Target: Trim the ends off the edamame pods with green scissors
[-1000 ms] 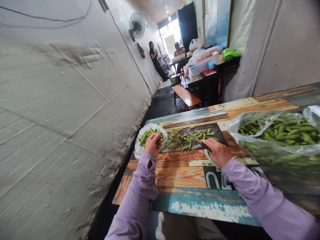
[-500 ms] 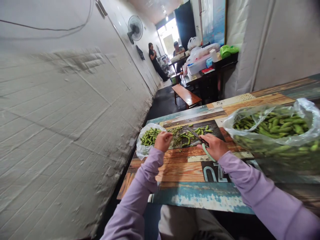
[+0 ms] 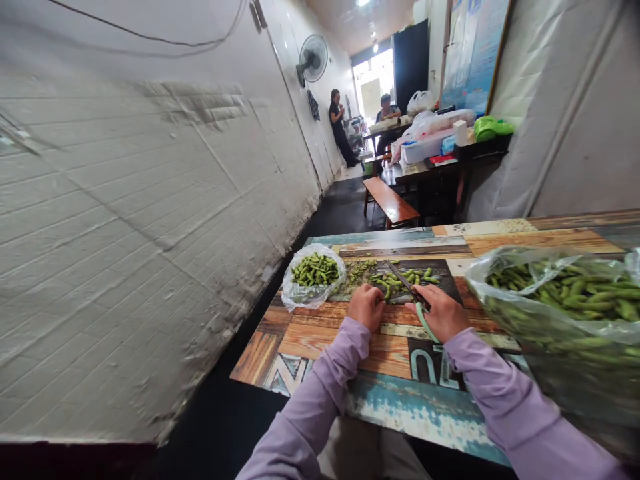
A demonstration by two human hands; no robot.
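Note:
My right hand is closed around scissors with pale green handles, their dark blades pointing up and left. Just left of it, my left hand rests low over the table with its fingers curled together; whatever is between them is hidden. Beyond both hands, loose green soybean pods lie on a dark panel of the tabletop. Small trimmed scraps are scattered to their left. A clear plastic bag holding pods sits at the far left of the table.
A larger plastic bag full of pods stands at the right on the patterned table. A white wall runs along the left. Further back are a wooden bench, a cluttered table, a wall fan and two people.
My left hand has moved right, from beside the smaller bag to near the scissors. My right hand keeps hold of the scissors. The view has shifted left.

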